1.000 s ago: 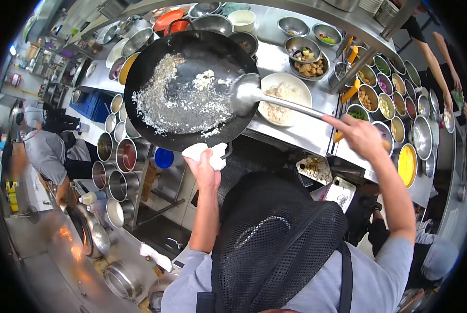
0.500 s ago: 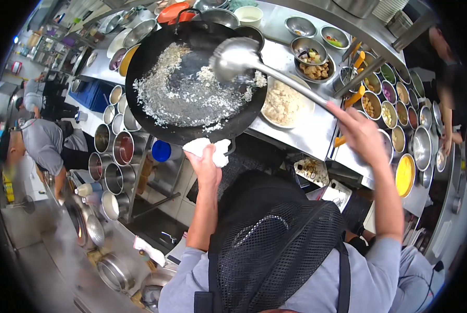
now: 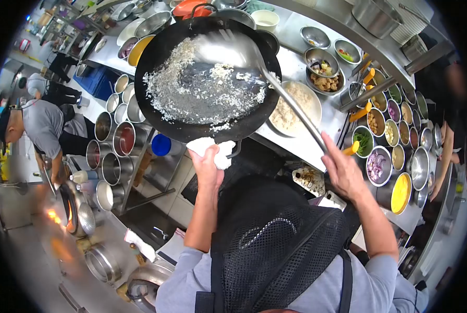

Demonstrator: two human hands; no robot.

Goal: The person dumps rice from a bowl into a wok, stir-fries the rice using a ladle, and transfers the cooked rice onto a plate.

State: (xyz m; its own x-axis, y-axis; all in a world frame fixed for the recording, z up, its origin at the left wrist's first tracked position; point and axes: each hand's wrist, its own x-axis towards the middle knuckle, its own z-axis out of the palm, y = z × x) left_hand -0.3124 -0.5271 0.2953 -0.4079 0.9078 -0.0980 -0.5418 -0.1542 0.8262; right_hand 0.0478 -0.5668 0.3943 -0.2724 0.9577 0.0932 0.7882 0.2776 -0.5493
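My left hand [image 3: 207,166] is closed around a white cloth [image 3: 222,154] pressed to the near rim of a large black wok [image 3: 267,110]. White rice-like grains [image 3: 178,99] are spread over the wok's inside, with a bare dark patch in the middle. In my right hand [image 3: 345,175] is the handle of a long metal ladle [image 3: 295,108]. The ladle's bowl, smeared by motion, is over the far part of the wok. Beneath the ladle handle, right of the wok, a white plate [image 3: 317,101] holds pale, crumbly food.
Bowls of chopped ingredients, including red onion [image 3: 378,166] and a yellow liquid [image 3: 401,193], crowd the right. Metal pots [image 3: 123,140] stand at left. A person in grey [image 3: 51,130] works by a flame [image 3: 53,215]. A steel shelf [image 3: 364,47] overhangs the counter.
The ladle's bowl has swept toward the far side of the wok, and my right hand has come lower and left. The wok appears slightly further right and up. A flame now shows at left.
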